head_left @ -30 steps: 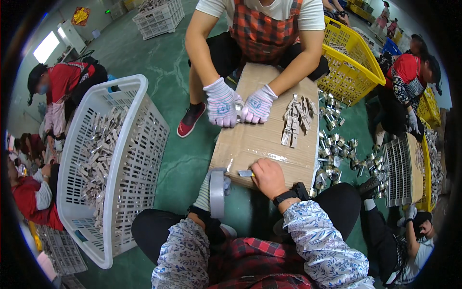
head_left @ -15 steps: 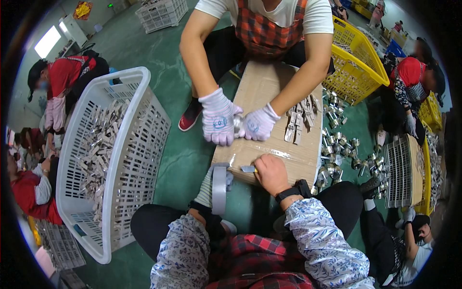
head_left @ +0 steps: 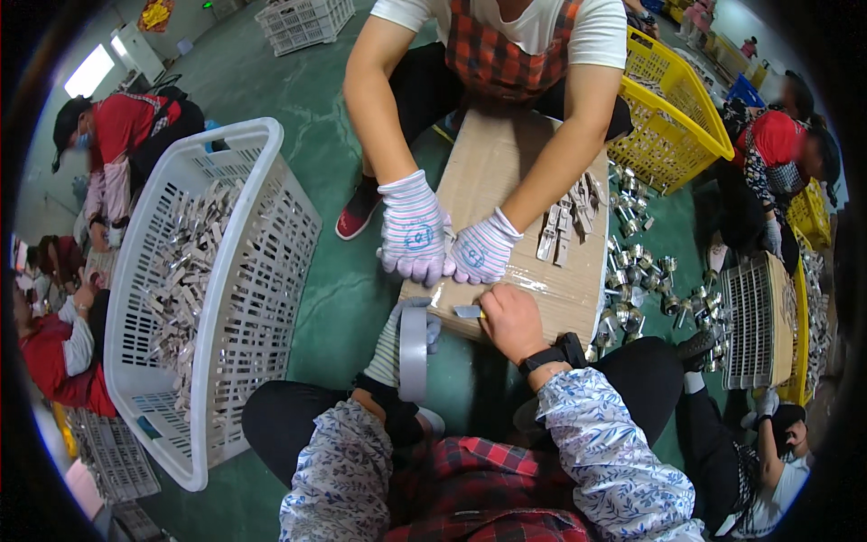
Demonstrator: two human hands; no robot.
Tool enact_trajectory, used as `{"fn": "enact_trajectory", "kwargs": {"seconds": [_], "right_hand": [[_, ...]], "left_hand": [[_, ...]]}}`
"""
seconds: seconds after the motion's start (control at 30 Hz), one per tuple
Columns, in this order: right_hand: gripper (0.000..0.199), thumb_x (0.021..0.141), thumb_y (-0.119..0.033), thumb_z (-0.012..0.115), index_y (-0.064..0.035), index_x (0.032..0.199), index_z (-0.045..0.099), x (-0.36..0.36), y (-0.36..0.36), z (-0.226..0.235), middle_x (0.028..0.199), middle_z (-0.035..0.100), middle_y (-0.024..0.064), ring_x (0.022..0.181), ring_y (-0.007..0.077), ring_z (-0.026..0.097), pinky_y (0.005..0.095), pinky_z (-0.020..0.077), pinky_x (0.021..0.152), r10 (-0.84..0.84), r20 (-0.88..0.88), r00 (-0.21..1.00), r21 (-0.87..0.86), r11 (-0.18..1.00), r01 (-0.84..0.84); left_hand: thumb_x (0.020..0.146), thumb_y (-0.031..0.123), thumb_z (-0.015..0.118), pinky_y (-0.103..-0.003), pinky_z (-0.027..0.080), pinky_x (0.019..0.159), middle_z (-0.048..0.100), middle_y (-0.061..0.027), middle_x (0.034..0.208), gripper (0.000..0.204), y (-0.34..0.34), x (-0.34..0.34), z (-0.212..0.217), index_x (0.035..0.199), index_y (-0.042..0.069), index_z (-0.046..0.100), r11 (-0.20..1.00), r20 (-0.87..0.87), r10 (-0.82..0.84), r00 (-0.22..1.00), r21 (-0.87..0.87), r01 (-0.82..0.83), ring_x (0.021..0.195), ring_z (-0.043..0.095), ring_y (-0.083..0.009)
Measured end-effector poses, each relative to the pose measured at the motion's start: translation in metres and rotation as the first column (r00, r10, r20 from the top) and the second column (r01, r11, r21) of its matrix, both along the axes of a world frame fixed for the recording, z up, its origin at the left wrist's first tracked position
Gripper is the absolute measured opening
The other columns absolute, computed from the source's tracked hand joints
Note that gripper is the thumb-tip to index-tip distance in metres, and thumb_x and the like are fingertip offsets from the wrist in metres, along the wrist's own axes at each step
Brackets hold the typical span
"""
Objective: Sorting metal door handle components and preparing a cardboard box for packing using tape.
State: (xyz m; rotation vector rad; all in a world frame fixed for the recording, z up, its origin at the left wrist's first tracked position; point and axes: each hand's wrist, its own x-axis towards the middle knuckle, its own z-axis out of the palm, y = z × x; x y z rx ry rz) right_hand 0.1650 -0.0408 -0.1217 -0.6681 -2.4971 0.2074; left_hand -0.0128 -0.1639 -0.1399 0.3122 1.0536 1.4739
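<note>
My left hand (head_left: 432, 332), in a striped glove, grips a wide roll of grey tape (head_left: 413, 357) standing on edge beside the cardboard's near left corner. My bare right hand (head_left: 513, 321) is closed round a small knife (head_left: 468, 312); its flat grey blade points left over the cardboard (head_left: 492, 163), and a bit of yellow handle shows. Just beyond, a co-worker's gloved left hand (head_left: 483, 250) and gloved right hand (head_left: 414, 237) press together at the cardboard; what they hold is hidden. Several flat metal clips (head_left: 562, 226) lie on the cardboard's right part.
A white basket (head_left: 262, 271) full of metal pieces stands at left. Round metal parts (head_left: 637, 271) with stems lie on the green floor at right, near a yellow basket (head_left: 664, 135). A grey crate (head_left: 748, 316) stands farther right. Other people sit at both sides.
The co-worker's hands have come slightly nearer to me, and the shiny piece seen between them is now covered. My own hands have hardly moved.
</note>
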Motion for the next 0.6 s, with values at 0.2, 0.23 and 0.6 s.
{"fn": "enact_trajectory", "kwargs": {"seconds": [0.2,0.23,0.6], "right_hand": [[0.021,0.067,-0.012,0.066,-0.0086,0.084,0.054,0.002,0.001,-0.002,0.081,0.051,0.0082,0.078,0.0278,0.054,0.0398,0.0440,0.065,-0.001,0.006,1.000,-0.007,1.000,0.001],[0.025,0.065,-0.011,0.068,-0.0078,0.085,0.055,0.000,0.000,-0.001,0.082,0.052,0.0089,0.079,0.0287,0.055,0.0403,0.0443,0.066,0.008,0.004,1.000,-0.026,1.000,-0.008],[0.025,0.063,-0.008,0.068,-0.0072,0.085,0.056,-0.001,0.001,-0.002,0.081,0.053,0.0088,0.078,0.0288,0.055,0.0395,0.0454,0.066,0.005,-0.011,1.000,-0.025,1.000,-0.005]], "left_hand": [[0.084,0.008,0.066,-0.025,0.050,0.063,0.053,-0.0063,0.091,0.051,0.005,0.009,0.035,0.126,0.001,0.038,0.997,0.066,0.028,0.997,0.065,-0.032,0.072,0.053,-0.0113],[0.083,0.009,0.067,-0.024,0.050,0.064,0.053,-0.0051,0.091,0.048,0.005,0.009,0.043,0.123,0.001,0.041,0.998,0.082,0.067,0.994,0.014,-0.068,0.074,0.053,-0.0113],[0.090,0.021,0.056,-0.025,0.041,0.059,0.044,0.0022,0.067,0.016,-0.006,-0.010,0.005,0.090,0.006,0.051,0.988,0.256,-0.148,0.955,0.072,0.134,0.059,0.044,-0.0090]]}}
